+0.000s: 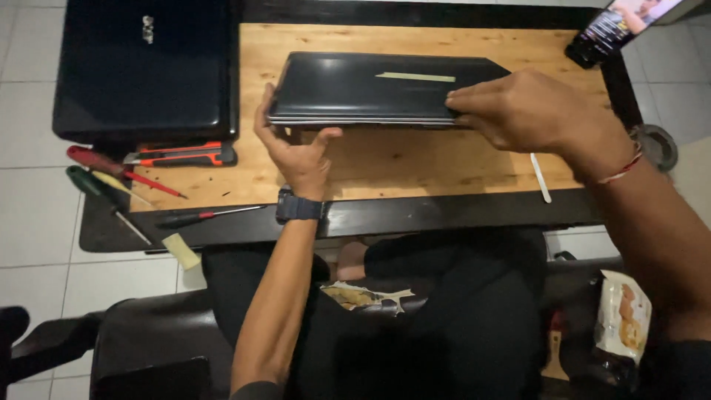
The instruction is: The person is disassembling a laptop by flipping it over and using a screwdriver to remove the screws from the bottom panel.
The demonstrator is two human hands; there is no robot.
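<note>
Both hands [415, 133] cover the laptop's [370, 87] front edge.

Dim overall, brightest on the pale wooden tabletop [385, 167]. Soft glare across the glossy black closed laptop lid [348, 85]. Deep shadow below the table edge, swallowing detail in the lap. Overexposed glowing phone screen [618, 22] at top right. Slight softness throughout, wide-angle stretch at corners.

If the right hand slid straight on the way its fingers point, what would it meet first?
The right hand points leftward along the closed laptop's front edge; it would probably meet the left hand gripping that edge, though depth is unclear.
</note>
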